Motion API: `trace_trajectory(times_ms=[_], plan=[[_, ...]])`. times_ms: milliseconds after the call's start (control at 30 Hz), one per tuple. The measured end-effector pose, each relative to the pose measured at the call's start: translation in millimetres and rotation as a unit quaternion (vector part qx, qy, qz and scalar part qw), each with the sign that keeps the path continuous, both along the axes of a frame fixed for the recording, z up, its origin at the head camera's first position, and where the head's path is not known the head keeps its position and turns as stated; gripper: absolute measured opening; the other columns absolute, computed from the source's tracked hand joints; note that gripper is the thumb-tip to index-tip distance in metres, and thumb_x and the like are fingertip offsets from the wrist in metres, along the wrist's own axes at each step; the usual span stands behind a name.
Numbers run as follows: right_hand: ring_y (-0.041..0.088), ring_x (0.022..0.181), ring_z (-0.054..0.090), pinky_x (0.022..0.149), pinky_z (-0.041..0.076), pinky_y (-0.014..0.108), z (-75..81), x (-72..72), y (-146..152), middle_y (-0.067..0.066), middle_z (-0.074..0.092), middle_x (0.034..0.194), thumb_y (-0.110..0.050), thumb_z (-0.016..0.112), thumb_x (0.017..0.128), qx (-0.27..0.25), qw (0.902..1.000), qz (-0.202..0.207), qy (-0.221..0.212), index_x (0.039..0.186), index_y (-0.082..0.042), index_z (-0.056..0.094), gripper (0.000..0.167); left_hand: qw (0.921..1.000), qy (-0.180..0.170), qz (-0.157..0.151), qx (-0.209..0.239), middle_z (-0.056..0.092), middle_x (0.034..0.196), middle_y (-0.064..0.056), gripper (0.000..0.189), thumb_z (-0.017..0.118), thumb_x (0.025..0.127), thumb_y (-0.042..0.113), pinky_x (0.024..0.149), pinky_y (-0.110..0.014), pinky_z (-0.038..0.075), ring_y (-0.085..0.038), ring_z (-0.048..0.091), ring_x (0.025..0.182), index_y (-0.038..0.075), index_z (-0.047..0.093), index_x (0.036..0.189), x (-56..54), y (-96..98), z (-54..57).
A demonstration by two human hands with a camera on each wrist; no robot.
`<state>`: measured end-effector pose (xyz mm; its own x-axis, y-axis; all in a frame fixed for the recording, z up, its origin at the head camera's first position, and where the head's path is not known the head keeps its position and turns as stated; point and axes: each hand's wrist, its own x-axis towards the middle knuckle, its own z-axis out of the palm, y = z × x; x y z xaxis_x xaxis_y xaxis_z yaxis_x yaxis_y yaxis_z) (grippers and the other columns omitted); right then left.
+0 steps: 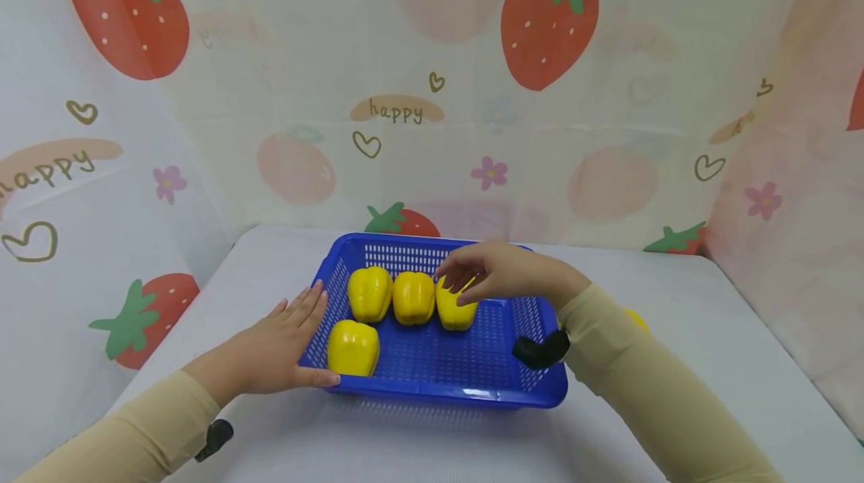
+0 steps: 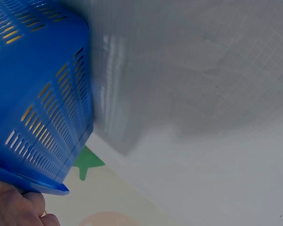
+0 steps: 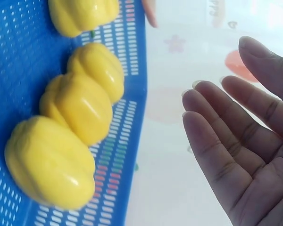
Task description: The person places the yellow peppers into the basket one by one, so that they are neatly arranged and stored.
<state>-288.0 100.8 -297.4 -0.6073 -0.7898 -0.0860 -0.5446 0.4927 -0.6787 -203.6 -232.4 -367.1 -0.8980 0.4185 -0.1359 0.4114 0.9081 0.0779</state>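
A blue plastic basket (image 1: 445,391) with slotted walls stands on the table. Three yellow bell peppers (image 1: 414,298) sit in a row along its back, and another yellow bell pepper (image 1: 353,350) is in the front left corner. My left hand (image 1: 280,348) rests on the basket's left rim, fingers straight and thumb at the front corner. Above the rightmost pepper of the row (image 1: 457,310) hovers my right hand (image 1: 502,271); the right wrist view shows its loosely extended fingers (image 3: 203,136) holding nothing, apart from the peppers.
A yellow thing (image 1: 637,320) shows past the right forearm, mostly hidden by the sleeve. The white table (image 1: 236,430) extends around the basket. Behind it hangs a curtain (image 1: 391,168) printed with strawberries, and similar cloth closes off both sides.
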Motion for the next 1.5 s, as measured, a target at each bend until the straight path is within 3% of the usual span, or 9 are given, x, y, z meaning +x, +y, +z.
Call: trace_trajectory(times_ms=[333,733,933,1500], plan=[[0.015,0.098,0.059,0.084,0.050,0.027,9.5,3.5,34,-0.001,0.062,0.106,-0.020,0.068,0.083,-0.008,0.9996,-0.022,0.016,0.118,-0.016,0.058,0.036,1.0000,0.003,-0.005,0.000,0.001,0.152,-0.017,0.117,0.038,0.068,0.082,0.108,-0.055,0.010,-0.035,0.005,0.139,-0.001,0.010,0.145,0.2,-1.5,-3.2],[0.016,0.101,0.059,0.086,0.050,0.030,6.0,6.5,79,0.001,0.061,0.109,-0.019,0.066,0.085,-0.011,0.9978,-0.057,0.031,0.120,-0.015,0.056,0.037,1.0000,-0.001,-0.001,-0.005,0.001,0.152,-0.017,0.117,0.038,0.068,0.083,0.108,-0.055,0.010,-0.034,0.005,0.139,0.000,0.009,0.145,0.6,-0.9,-3.7],[0.021,0.104,0.058,0.088,0.049,0.030,5.5,9.4,106,0.004,0.061,0.113,-0.025,0.065,0.085,-0.018,0.9962,-0.081,0.025,0.122,-0.015,0.055,0.039,1.0000,0.001,-0.002,0.000,0.001,0.152,-0.018,0.117,0.039,0.068,0.082,0.108,-0.055,0.011,-0.035,0.005,0.139,0.000,0.009,0.145,0.9,-0.1,-0.6],[0.034,0.107,0.056,0.083,0.051,0.027,-22.4,16.7,176,0.019,0.058,0.117,-0.022,0.064,0.086,-0.019,0.9871,-0.158,-0.018,0.124,-0.006,0.050,0.044,1.0000,-0.005,0.000,0.000,0.000,0.152,-0.018,0.116,0.041,0.069,0.081,0.108,-0.055,0.010,-0.035,0.004,0.139,0.000,0.009,0.145,2.5,1.5,3.8]])
